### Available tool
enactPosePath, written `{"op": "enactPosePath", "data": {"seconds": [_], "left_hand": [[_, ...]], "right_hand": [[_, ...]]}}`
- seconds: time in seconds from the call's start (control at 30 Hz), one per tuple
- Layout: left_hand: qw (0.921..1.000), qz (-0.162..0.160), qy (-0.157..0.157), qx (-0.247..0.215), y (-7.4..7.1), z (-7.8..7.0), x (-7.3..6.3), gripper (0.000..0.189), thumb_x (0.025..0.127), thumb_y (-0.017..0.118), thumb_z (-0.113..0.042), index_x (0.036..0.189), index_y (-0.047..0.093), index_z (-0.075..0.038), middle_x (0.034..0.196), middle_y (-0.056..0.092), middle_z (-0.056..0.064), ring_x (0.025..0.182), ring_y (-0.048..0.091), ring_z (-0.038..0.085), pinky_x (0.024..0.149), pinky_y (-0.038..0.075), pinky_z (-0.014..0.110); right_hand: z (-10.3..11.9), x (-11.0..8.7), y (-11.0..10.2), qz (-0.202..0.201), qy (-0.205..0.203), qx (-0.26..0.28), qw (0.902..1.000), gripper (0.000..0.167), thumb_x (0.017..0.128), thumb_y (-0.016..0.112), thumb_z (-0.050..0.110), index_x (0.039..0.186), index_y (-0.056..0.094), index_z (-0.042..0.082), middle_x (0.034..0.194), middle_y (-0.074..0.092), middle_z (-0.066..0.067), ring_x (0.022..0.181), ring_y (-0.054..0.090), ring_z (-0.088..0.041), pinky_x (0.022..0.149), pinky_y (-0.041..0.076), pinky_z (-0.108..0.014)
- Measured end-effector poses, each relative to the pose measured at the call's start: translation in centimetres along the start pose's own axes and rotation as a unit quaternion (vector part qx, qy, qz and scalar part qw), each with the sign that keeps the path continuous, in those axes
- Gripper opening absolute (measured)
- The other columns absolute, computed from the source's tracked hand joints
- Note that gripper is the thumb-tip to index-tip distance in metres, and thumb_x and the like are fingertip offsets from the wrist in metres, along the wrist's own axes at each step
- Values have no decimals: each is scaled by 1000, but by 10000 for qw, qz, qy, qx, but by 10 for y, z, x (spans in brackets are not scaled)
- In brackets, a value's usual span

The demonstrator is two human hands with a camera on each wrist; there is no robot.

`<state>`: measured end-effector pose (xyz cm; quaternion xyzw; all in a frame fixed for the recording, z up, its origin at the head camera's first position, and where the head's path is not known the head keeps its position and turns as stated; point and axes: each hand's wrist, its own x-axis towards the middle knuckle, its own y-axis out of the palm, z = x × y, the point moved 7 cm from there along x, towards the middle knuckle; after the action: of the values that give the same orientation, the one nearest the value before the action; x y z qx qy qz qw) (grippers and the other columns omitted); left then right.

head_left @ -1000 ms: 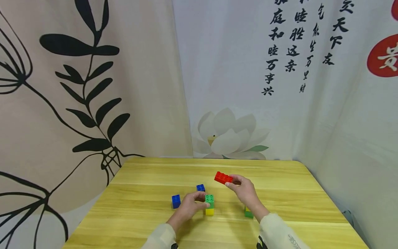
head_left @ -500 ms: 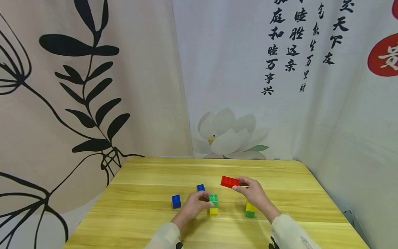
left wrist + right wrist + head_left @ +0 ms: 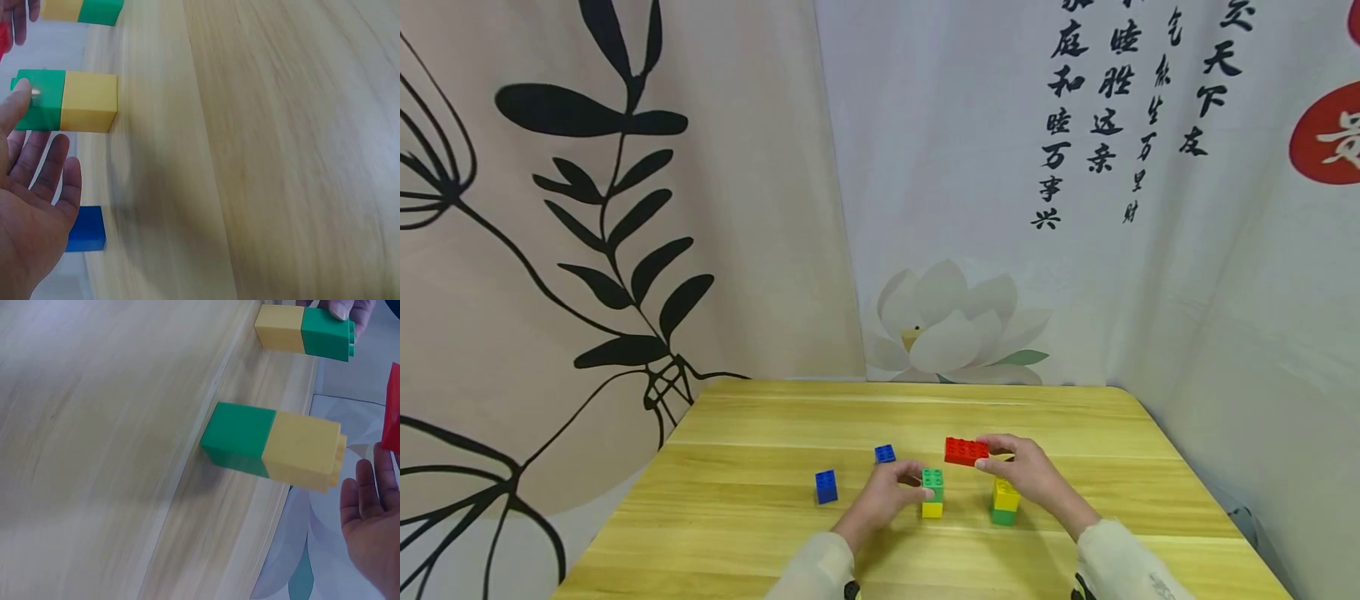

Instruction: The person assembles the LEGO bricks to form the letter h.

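Note:
My left hand (image 3: 886, 498) pinches the green block (image 3: 932, 482) that sits on a yellow block (image 3: 932, 510), thumb on its near side. In the left wrist view the thumb presses on this green block (image 3: 44, 100), the other fingers behind it. My right hand (image 3: 1028, 473) pinches a long red block (image 3: 966, 451) by its right end, held up level above the table between two stacks. Close below the right hand stands the second stack, a yellow block (image 3: 1006, 495) on top of a green block (image 3: 1003, 517).
Two blue blocks lie to the left: one blue block (image 3: 826, 487) by itself, and another blue block (image 3: 884, 453) behind the left hand. The wooden table (image 3: 760, 533) ends at a back edge before a printed curtain (image 3: 760, 208).
The left hand has slid the green-and-yellow stack to the right. The right hand has moved the red block right and lower, levelling it, and uncovered the second stack.

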<state>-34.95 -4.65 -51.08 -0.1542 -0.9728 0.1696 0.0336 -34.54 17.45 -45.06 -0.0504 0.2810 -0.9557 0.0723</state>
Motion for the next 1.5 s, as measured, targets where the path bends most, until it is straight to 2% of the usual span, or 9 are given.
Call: {"op": "enactPosePath", "data": {"seconds": [0.13,0.43,0.77,1.2,1.5], "left_hand": [[10000,52,-63,46,8,-2,4,30,86,79,-17,113,69,-10,101,67,-2,98,61,18,84,52,36],[9998,189,55,21,28,-8,11,32,86,79,-19,115,70,-11,99,67,-4,94,61,16,81,53,35],[9995,295,39,91,48,-15,18,31,86,79,-19,115,70,-13,96,67,-6,92,60,14,81,53,33],[9995,316,62,-16,59,-19,22,33,87,78,-17,119,70,-14,103,67,-8,94,60,14,83,54,37],[9994,336,-36,-50,62,-19,22,35,87,79,-20,120,69,-17,107,67,-9,97,59,15,83,53,37]], "right_hand": [[-4,-2,-5,-10,-14,-70,10000,46,89,76,28,129,65,6,121,64,-9,103,59,-27,84,54,-38],[-13,-6,-13,-81,-46,-178,9998,44,90,75,27,127,66,6,119,65,-6,103,59,-24,86,52,-38],[-25,-9,-20,-57,78,-83,9999,43,89,75,28,126,66,6,118,66,-5,102,59,-24,85,52,-40],[-29,-12,-22,-19,55,-175,9998,36,88,76,23,121,69,8,115,67,-2,101,58,-21,85,49,-38],[-33,-13,-19,57,39,-256,9996,36,87,78,25,118,70,11,116,66,0,114,56,-30,89,47,-42]]}}
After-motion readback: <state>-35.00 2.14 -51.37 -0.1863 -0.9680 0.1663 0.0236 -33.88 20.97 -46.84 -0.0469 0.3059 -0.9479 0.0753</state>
